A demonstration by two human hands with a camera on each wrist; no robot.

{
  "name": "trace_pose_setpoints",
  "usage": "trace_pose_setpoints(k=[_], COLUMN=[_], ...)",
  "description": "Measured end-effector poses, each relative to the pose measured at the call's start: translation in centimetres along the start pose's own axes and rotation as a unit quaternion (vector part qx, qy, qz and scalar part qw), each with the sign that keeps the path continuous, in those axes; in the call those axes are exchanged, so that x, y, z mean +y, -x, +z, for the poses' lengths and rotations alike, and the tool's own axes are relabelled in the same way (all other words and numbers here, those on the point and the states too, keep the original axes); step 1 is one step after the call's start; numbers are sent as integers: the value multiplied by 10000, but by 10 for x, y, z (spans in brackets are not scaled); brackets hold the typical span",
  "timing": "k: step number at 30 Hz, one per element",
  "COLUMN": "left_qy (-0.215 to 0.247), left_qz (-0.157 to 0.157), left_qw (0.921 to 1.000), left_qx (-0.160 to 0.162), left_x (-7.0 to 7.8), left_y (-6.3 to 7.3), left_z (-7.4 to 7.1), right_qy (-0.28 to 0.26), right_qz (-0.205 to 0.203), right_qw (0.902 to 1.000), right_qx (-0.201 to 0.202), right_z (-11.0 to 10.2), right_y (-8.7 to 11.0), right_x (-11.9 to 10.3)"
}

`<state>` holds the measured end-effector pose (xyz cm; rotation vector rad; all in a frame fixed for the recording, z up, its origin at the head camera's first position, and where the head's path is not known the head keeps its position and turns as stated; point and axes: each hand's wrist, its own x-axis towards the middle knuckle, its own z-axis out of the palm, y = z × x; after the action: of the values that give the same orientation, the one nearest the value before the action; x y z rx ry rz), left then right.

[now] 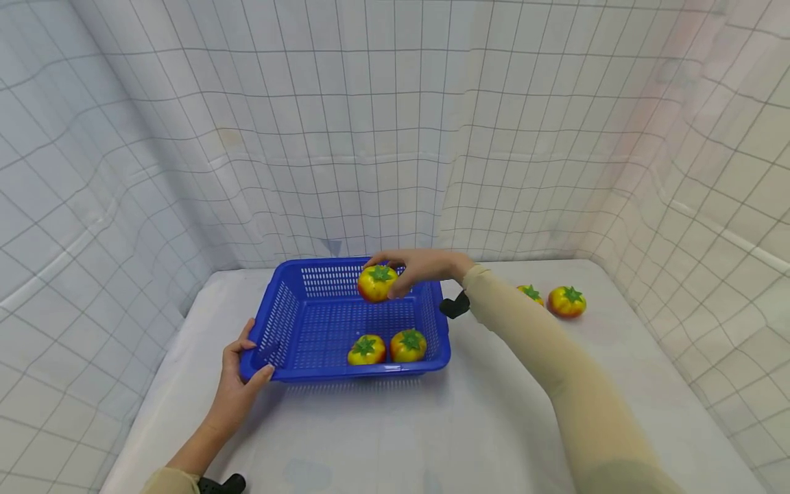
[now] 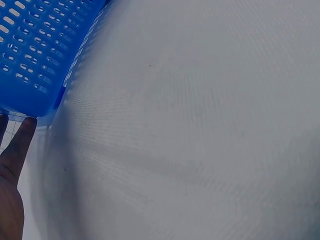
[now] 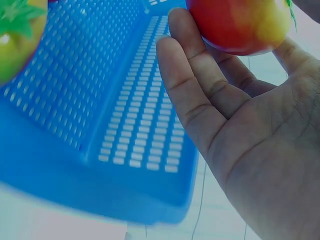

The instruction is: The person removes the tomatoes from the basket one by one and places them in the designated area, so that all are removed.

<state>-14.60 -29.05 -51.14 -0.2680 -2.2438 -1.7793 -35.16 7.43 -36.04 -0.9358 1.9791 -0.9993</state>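
From where I stand, looking along the head view, the right hand [image 1: 426, 266] holds a yellow-and-red fruit [image 1: 374, 284] over the blue basket [image 1: 345, 374], thumb and fingers clamped on its sides. Two more fruits [image 1: 367, 350] lie inside, near the basket's front wall. On the white surface [image 1: 494, 425], another pair [image 1: 567, 302] sits to the right, one partly behind the sleeve [image 1: 537, 343]. The left hand [image 1: 239, 384] grips the basket's near left corner, thumb at the front rim, fingers at the side.

The left wrist view shows little: a fingertip against the basket's edge, the thumb hard to make out.

In the right wrist view, the held fruit rests against curved fingers, the lower ones a little apart. Its skin is glossy (it looks like plastic to me), so I'd judge it light, stiff and slightly slippery, hardly fragile. The round sides seem the best hold, clear of the green leafy top; the basket, likely light too, suits a rim grip.
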Motion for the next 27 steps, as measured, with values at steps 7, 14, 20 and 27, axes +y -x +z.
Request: trace_pose_setpoints(k=[7,14,20,27], left_qy=[70,-7,-166,-149], left_qz=[79,113,20,-22], left_qw=[9999,9999,9999,9999], left_qx=[-9,-12,-2,-29], left_x=[-1,0,0,0], left_y=[-1,0,-1,-2], left_z=[0,0,1,1], right_qy=[-118,100,-91,-10], right_qz=[197,300,278,259], right_qw=[9993,9983,9976,9959], right_qx=[308,497,620,864], right_z=[-12,-20,-24,-25], right_y=[33,63,80,102], right_x=[6,8,17,31])
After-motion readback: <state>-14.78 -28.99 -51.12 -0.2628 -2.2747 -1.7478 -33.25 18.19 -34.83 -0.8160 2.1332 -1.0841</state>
